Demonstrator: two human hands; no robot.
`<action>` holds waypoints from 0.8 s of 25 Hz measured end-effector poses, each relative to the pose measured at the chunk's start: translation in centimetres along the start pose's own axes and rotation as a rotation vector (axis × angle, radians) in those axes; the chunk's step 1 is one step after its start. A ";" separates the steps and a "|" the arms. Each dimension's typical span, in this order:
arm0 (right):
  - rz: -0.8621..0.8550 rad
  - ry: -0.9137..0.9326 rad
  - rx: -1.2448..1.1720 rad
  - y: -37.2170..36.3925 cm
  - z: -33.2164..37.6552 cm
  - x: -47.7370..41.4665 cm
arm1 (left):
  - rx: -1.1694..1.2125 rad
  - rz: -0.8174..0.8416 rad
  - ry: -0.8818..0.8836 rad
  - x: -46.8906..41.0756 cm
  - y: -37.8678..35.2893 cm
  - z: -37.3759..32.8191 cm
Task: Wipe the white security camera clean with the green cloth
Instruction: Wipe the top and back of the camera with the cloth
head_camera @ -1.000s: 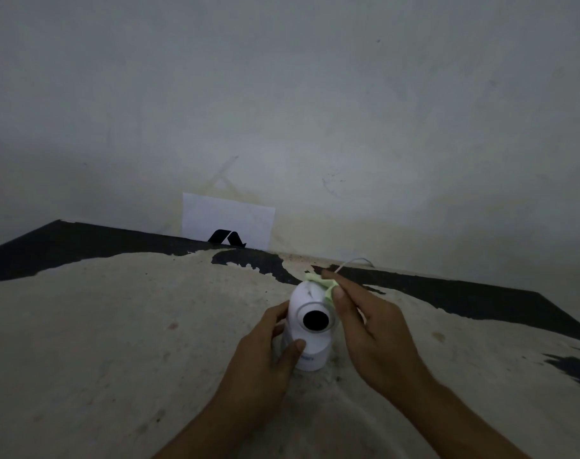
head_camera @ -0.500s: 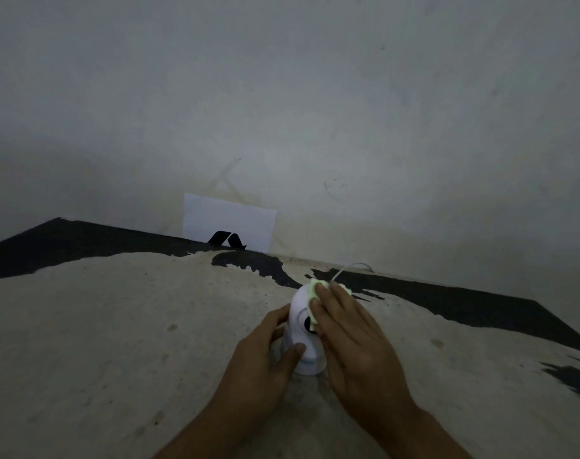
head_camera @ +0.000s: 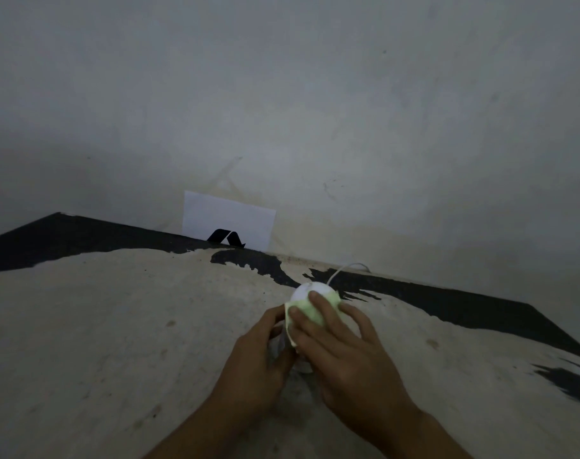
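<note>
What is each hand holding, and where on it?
The left hand grips the white security camera low on its body; the right hand presses the green cloth flat against its front.

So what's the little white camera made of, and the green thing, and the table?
The white security camera looks like smooth hard plastic: its rounded top is even and seamless. The green cloth seems a thin soft fabric, since it bends over the camera under the right hand. The table is a rough, pale surface with black patches, perhaps worn paint; hard to tell.
</note>
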State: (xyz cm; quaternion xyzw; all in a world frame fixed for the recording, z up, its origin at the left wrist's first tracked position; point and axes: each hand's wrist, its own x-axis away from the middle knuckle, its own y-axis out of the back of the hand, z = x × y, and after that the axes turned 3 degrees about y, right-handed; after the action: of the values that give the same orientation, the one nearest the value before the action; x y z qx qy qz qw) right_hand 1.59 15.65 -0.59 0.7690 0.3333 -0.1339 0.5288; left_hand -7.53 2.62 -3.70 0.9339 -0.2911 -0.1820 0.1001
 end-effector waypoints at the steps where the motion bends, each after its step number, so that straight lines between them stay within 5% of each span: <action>1: -0.001 0.004 -0.014 0.1 -0.1 -0.1 | 0.002 0.000 0.001 0.0 0.0 0.0; 7: -0.217 -0.536 -0.369 0.5 -1.4 -0.6 | -0.009 0.003 0.042 -0.3 -0.2 0.4; 12: -0.126 -0.418 -0.377 0.4 -2.0 -1.6 | -0.017 0.008 0.046 -0.3 -0.2 0.5; 16: -0.098 -0.588 -0.858 1.1 -4.0 -3.4 | -0.012 -0.006 0.037 -0.2 -0.2 0.4; 20: 0.223 -0.703 -1.003 0.7 -5.8 -6.9 | 0.007 -0.042 0.074 -0.4 -0.6 0.2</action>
State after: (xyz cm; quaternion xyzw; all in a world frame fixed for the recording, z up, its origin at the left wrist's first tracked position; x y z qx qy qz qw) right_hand -3.88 18.13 6.13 0.3672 0.0794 -0.1503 0.9145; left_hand -7.59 3.33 -3.96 0.9463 -0.2681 -0.1483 0.1037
